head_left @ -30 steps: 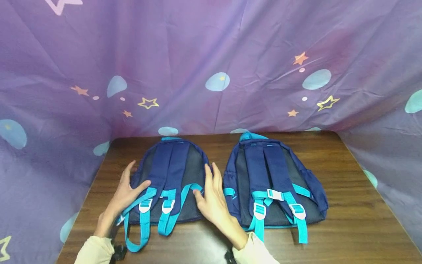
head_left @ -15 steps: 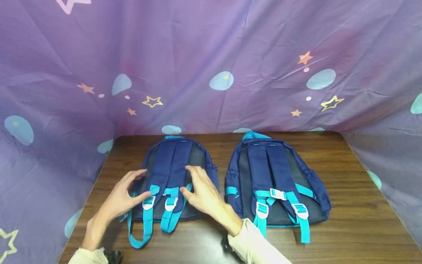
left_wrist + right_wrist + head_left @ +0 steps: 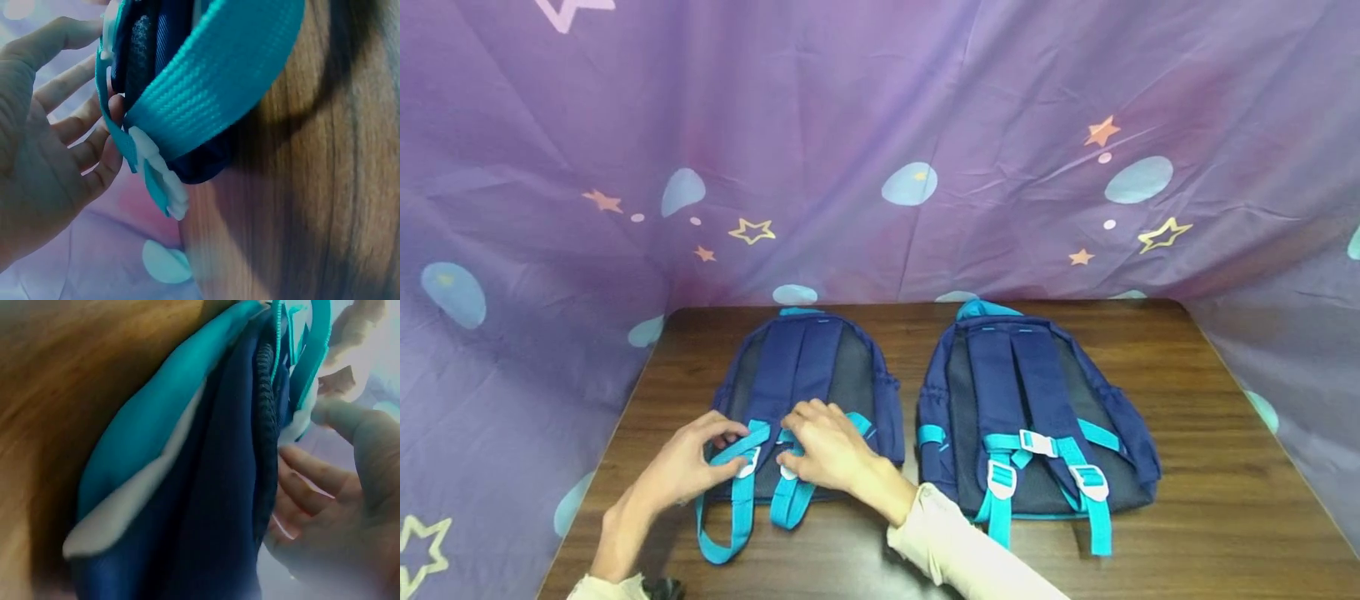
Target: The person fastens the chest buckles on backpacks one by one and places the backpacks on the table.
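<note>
The left navy backpack point(image 3: 815, 358) lies back side up, its shoulder straps facing me. My left hand point(image 3: 681, 458) is at its left turquoise strap point(image 3: 742, 508); in the left wrist view the thumb stands apart from the fairly straight fingers, which touch a thin turquoise strap. A white plastic clip point(image 3: 156, 172) hangs on that webbing. My right hand point(image 3: 827, 446) is bent over the right strap point(image 3: 792, 502), thumb and fingertips at a white buckle point(image 3: 297, 425). Whether they pinch it is unclear.
A second navy backpack point(image 3: 1037, 400) lies to the right, also straps up, its white chest clip point(image 3: 1036, 443) joined across the shoulder straps. Both rest on a brown wooden table point(image 3: 1210, 467). A purple curtain point(image 3: 842, 150) with stars hangs behind and at the sides.
Both hands have moved inward from the left backpack's sides to its turquoise straps. My fingers, spread before, are now bent at the straps. The view has shifted slightly.
</note>
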`<state>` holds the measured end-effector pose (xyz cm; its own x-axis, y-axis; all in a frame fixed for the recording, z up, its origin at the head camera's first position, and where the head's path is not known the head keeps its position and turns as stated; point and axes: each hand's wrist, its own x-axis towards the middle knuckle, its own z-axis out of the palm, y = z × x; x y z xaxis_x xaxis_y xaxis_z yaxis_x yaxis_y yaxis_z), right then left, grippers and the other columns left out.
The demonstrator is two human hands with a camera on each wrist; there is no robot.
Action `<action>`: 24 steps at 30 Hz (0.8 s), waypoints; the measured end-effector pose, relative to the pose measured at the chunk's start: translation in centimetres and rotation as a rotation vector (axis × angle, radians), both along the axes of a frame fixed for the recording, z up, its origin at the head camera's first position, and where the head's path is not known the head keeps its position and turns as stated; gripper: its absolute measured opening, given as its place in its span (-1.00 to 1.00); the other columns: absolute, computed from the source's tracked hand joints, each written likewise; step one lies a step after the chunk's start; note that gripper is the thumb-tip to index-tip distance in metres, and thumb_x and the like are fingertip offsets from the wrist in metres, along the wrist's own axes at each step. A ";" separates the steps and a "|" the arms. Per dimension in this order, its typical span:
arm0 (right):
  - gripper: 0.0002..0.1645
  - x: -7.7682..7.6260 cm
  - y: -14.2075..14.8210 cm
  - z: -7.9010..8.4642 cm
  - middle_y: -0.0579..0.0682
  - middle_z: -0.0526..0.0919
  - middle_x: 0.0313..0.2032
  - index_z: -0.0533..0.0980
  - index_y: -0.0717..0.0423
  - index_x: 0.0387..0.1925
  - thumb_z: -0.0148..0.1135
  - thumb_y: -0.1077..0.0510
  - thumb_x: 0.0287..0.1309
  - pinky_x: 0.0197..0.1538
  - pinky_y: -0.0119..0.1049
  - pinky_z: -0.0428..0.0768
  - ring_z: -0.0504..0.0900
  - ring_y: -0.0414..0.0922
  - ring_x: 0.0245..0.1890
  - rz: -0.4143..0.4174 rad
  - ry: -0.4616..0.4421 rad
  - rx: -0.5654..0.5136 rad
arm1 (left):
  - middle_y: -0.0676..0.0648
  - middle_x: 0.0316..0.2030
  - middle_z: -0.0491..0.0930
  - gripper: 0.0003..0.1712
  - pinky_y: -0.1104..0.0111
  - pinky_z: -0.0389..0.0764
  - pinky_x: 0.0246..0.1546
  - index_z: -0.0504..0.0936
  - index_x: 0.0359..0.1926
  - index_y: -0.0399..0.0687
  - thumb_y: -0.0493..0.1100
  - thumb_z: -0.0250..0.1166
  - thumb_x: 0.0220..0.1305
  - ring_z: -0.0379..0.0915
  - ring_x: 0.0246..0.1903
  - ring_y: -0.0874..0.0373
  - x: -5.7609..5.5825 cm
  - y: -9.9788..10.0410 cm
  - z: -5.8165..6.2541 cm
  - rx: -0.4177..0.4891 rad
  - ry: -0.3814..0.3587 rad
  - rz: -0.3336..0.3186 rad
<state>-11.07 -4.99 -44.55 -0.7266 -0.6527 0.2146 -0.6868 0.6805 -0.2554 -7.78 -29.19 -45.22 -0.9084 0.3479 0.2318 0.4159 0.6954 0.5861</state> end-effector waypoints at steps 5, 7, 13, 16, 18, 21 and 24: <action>-0.59 -0.6 -0.9 -0.3 -0.09 0.66 -0.09 0.65 0.03 -0.02 0.28 -0.13 0.23 0.03 -0.24 0.55 0.58 -0.11 -0.03 -0.065 0.006 0.009 | 0.11 -0.28 0.54 -0.66 0.43 0.53 -0.27 0.69 -0.08 -0.07 -0.26 0.47 0.06 0.42 -0.28 0.34 -0.2 0.1 0.6 -0.004 -0.113 0.009; -0.59 -0.9 -1.2 -0.6 -0.07 0.65 -0.11 0.66 0.04 -0.04 0.30 -0.11 0.21 0.02 -0.24 0.54 0.57 -0.09 -0.04 -0.085 -0.023 0.022 | 0.09 -0.31 0.52 -0.67 0.43 0.50 -0.31 0.67 -0.09 -0.09 -0.29 0.45 0.07 0.40 -0.32 0.33 -0.2 -0.1 0.9 -0.016 -0.150 0.012; -0.57 -1.3 -2.0 -1.2 -0.08 0.63 -0.15 0.68 0.00 -0.10 0.39 -0.17 0.11 -0.04 -0.26 0.52 0.55 -0.09 -0.08 -0.090 -0.085 0.039 | 0.04 -0.39 0.42 -0.60 0.44 0.37 -0.45 0.55 -0.08 -0.08 -0.30 0.45 0.02 0.30 -0.44 0.29 1.6 -1.2 1.3 -0.070 -0.265 0.091; -0.60 -1.4 -2.2 -1.5 -0.09 0.63 -0.19 0.68 -0.02 -0.17 0.41 -0.19 0.08 -0.06 -0.26 0.52 0.56 -0.09 -0.10 -0.106 -0.060 0.044 | 0.06 -0.39 0.42 -0.60 0.45 0.36 -0.44 0.52 -0.13 -0.04 -0.30 0.47 0.00 0.30 -0.43 0.30 2.9 -1.4 0.5 -0.071 -0.212 0.161; -0.62 -1.6 -2.4 -1.8 -0.09 0.63 -0.21 0.67 -0.01 -0.23 0.43 -0.18 0.06 -0.08 -0.25 0.51 0.57 -0.08 -0.12 -0.115 -0.035 0.048 | 0.07 -0.39 0.41 -0.60 0.44 0.37 -0.42 0.52 -0.15 -0.04 -0.32 0.47 -0.01 0.30 -0.41 0.31 3.8 -1.4 -0.4 -0.048 -0.135 0.199; -0.68 -1.6 -2.4 -2.2 -0.08 0.61 -0.25 0.63 0.00 -0.29 0.42 -0.13 0.08 -0.11 -0.25 0.51 0.58 -0.07 -0.15 -0.115 -0.004 0.048 | 0.08 -0.39 0.39 -0.57 0.44 0.37 -0.42 0.52 -0.14 -0.07 -0.36 0.49 -0.04 0.29 -0.39 0.35 5.1 -1.5 -1.7 0.005 -0.055 0.246; -0.74 -1.7 -2.4 -2.5 -0.08 0.60 -0.28 0.61 0.00 -0.33 0.40 -0.07 0.09 -0.12 -0.26 0.53 0.59 -0.08 -0.19 -0.096 0.019 0.043 | 0.08 -0.37 0.43 -0.55 0.46 0.38 -0.43 0.51 -0.11 -0.11 -0.37 0.48 -0.03 0.29 -0.40 0.39 6.4 -1.7 -2.8 0.045 -0.065 0.305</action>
